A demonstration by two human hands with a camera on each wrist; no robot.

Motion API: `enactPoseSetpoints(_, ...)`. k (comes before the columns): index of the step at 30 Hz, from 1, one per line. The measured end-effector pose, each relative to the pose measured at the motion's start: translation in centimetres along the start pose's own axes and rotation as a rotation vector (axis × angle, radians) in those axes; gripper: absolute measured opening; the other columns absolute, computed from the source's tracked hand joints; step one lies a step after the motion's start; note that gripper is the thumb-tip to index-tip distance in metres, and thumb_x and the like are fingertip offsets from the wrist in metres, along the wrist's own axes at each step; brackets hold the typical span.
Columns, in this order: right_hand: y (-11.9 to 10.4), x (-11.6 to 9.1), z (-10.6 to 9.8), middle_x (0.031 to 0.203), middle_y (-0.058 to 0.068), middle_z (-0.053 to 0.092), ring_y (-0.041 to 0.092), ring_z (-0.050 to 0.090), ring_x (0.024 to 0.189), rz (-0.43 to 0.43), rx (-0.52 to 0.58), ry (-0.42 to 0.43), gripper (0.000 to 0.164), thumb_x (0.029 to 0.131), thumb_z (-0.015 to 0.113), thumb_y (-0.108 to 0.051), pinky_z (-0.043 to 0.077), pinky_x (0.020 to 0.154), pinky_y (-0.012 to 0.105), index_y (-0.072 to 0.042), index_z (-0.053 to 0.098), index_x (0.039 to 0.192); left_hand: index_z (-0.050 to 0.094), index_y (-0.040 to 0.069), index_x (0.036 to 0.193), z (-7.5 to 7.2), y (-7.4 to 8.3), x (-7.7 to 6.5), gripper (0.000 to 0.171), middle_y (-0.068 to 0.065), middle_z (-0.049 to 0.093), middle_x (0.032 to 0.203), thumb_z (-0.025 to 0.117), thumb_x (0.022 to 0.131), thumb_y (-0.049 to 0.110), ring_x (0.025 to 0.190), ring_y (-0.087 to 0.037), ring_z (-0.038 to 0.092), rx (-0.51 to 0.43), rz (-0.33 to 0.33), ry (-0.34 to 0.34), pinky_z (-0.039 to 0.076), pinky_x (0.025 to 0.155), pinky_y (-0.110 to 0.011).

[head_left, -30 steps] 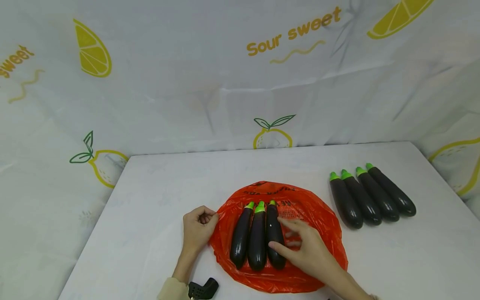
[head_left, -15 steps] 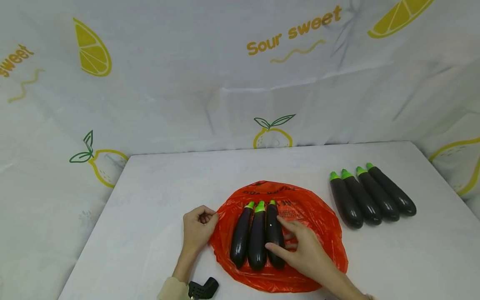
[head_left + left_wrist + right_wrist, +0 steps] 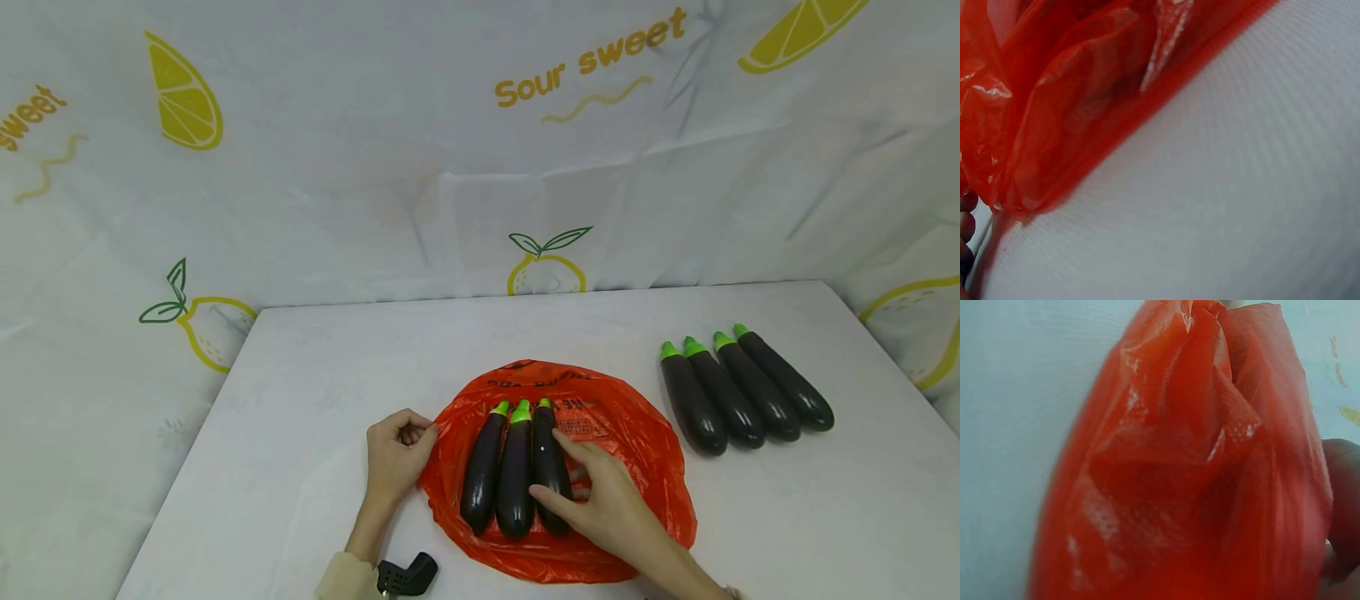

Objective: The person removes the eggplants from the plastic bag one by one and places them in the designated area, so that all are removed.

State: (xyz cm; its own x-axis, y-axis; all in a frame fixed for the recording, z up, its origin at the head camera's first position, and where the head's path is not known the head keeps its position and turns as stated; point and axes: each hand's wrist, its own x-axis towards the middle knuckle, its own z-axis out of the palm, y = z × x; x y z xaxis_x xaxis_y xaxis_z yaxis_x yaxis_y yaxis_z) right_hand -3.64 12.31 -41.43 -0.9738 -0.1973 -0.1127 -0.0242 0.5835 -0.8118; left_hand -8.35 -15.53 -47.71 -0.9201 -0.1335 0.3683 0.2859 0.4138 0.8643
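Three dark eggplants (image 3: 514, 479) lay side by side within the rim of a red plastic bag (image 3: 645, 442), green caps pointing away from the person. The right hand (image 3: 607, 500) had a loose grip on the right-hand eggplant (image 3: 550, 458), thumb on its left flank and forefinger on its upper right; the other fingers were partly tucked out of sight behind it, so I couldn't make out how they lay. The left hand (image 3: 397, 450) pinched the bag's left edge between thumb and forefinger, its remaining fingers curled under, while the bag hid the very tips. Up close at either wrist, crumpled red plastic blocked nearly everything: on the left a few fingertips (image 3: 966, 225) showed, cut off, and on the right only dim, blurred bits of fingers. The printing on the bag was creased and upside down, too small to read. Below the left hand, a black device (image 3: 407, 575) sat by a pale sleeve (image 3: 347, 577), itself cut off. Four more eggplants (image 3: 759, 396) lay in a slanting row farther right on the white table (image 3: 300, 375), just beside the bag. Behind hung a wrinkled lemon-print cloth (image 3: 337, 125), some lettering cropped at the far left.
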Motion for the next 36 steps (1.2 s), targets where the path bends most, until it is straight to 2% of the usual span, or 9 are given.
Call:
enactPoseSetpoints(6, 0.0, 0.0, -0.1, 0.116, 0.011, 0.069, 0.007, 0.064, 0.081, -0.001, 0.016, -0.002, 0.077, 0.080, 0.086, -0.036, 0.054, 0.065, 0.015, -0.003, 0.057, 0.143, 0.074, 0.014, 0.072, 0.0, 0.0, 0.0, 0.018, 0.000, 0.062, 0.060, 0.074, 0.081, -0.001, 0.056, -0.003, 0.048, -0.004, 0.009, 0.001, 0.043, 0.052, -0.019)
enactPoseSetpoints(15, 0.3, -0.3, -0.6, 0.116, 0.013, 0.070, 0.010, 0.070, 0.085, -0.028, 0.061, -0.022, 0.074, 0.084, 0.084, -0.032, 0.059, 0.066, 0.020, -0.001, 0.055, 0.144, 0.074, 0.014, 0.072, 0.0, 0.1, 0.0, 0.017, 0.001, 0.061, 0.060, 0.074, 0.081, 0.000, 0.057, -0.004, 0.047, 0.001, -0.004, 0.001, 0.042, 0.053, -0.019)
enactPoseSetpoints(20, 0.1, -0.6, -1.3, 0.120, 0.013, 0.071, 0.012, 0.070, 0.087, -0.028, 0.074, -0.028, 0.072, 0.084, 0.084, -0.029, 0.060, 0.068, 0.023, -0.005, 0.055, 0.145, 0.074, 0.014, 0.072, 0.0, 0.2, 0.0, 0.017, 0.001, 0.061, 0.060, 0.074, 0.081, -0.001, 0.057, -0.004, 0.047, 0.000, -0.011, 0.001, 0.041, 0.053, -0.019)
enactPoseSetpoints(30, -0.2, -1.0, -2.1, 0.125, 0.014, 0.069, 0.010, 0.069, 0.087, -0.005, 0.039, -0.010, 0.070, 0.083, 0.085, -0.027, 0.061, 0.069, 0.025, -0.008, 0.057, 0.144, 0.074, 0.014, 0.072, 0.0, 0.1, 0.0, 0.017, 0.001, 0.060, 0.060, 0.074, 0.080, -0.001, 0.057, -0.004, 0.047, 0.012, 0.005, 0.003, 0.041, 0.052, -0.019)
enactPoseSetpoints(36, -0.3, -1.2, -2.8, 0.130, 0.015, 0.067, 0.013, 0.069, 0.091, -0.046, 0.013, 0.009, 0.067, 0.084, 0.084, -0.026, 0.061, 0.073, 0.027, -0.008, 0.058, 0.143, 0.075, 0.014, 0.073, 0.0, 0.1, 0.0, 0.017, 0.002, 0.061, 0.060, 0.075, 0.081, -0.001, 0.057, -0.004, 0.047, 0.024, 0.010, 0.005, 0.042, 0.053, -0.020)
